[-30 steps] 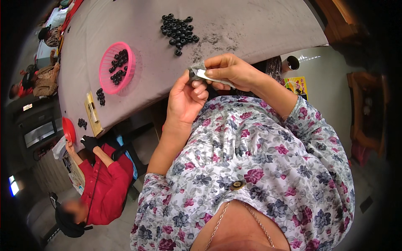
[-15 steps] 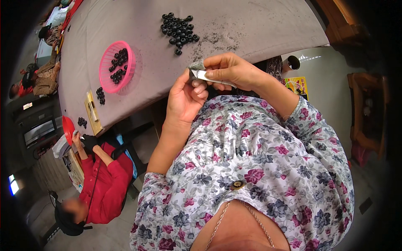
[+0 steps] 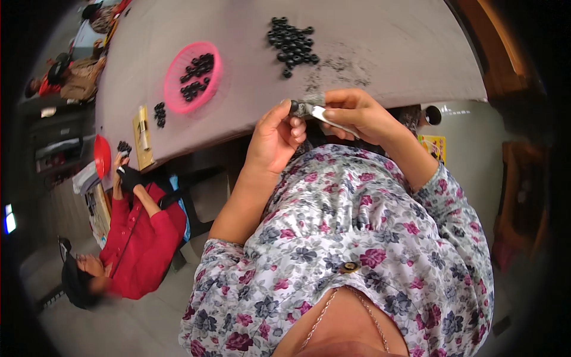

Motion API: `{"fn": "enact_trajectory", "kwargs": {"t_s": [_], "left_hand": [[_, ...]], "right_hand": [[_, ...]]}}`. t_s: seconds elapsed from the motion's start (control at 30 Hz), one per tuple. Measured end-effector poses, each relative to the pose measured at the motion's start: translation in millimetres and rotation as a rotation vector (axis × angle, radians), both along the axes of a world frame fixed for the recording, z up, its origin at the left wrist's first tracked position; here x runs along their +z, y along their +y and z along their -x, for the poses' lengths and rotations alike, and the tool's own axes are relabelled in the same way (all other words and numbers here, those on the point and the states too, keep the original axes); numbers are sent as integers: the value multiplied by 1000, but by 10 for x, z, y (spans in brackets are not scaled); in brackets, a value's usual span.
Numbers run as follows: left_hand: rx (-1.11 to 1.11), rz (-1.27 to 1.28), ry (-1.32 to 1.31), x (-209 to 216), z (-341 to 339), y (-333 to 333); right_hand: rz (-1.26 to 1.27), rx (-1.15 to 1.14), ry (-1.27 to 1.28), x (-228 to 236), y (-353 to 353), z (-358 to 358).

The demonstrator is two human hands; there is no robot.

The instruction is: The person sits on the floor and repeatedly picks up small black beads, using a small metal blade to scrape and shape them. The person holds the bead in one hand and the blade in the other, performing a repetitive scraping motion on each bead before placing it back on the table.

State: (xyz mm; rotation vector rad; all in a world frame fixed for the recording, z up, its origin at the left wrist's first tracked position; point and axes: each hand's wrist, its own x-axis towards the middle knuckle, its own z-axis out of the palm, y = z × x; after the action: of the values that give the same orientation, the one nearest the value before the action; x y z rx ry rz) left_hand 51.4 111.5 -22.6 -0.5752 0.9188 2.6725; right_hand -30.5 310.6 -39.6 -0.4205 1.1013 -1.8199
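Observation:
Near the table's front edge, my left hand [image 3: 275, 135] pinches a small black round part [image 3: 294, 107] between thumb and fingertips. My right hand [image 3: 361, 115] is closed around a slim white-handled tool [image 3: 334, 121], its tip close against the black part. A greyish wrap [image 3: 313, 99] shows by the right fingertips; its kind is too blurred to tell. Beyond my hands lies a pile of black ring-like parts [image 3: 291, 44], with dark crumbs [image 3: 342, 70] scattered beside it.
A pink basket [image 3: 168, 89] holding more black parts stands left on the grey tablecloth [image 3: 244, 83]. Small black clusters [image 3: 160, 114] and a yellowish board [image 3: 143, 146] lie nearer the left end. A person in red [image 3: 146, 238] works there beside a red container [image 3: 102, 157].
The whole view has shifted, so things on the table sit further right and higher. The black part shows more clearly at my left fingertips. Both hands keep their hold.

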Motion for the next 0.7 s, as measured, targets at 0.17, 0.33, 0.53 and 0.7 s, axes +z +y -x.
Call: {"fn": "enact_trajectory", "kwargs": {"t_s": [0.17, 0.33, 0.53, 0.7], "left_hand": [[274, 816, 354, 282, 239, -740], [335, 1935, 207, 446, 516, -1449], [206, 1813, 441, 177, 566, -821], [73, 1781, 593, 53, 665, -332]], "right_hand": [[6, -48, -8, -75, -30, -11], [-21, -53, -20, -49, -55, -26], [-47, -62, -41, -82, -27, -2], [-61, -80, -4, -21, -35, -25]]}}
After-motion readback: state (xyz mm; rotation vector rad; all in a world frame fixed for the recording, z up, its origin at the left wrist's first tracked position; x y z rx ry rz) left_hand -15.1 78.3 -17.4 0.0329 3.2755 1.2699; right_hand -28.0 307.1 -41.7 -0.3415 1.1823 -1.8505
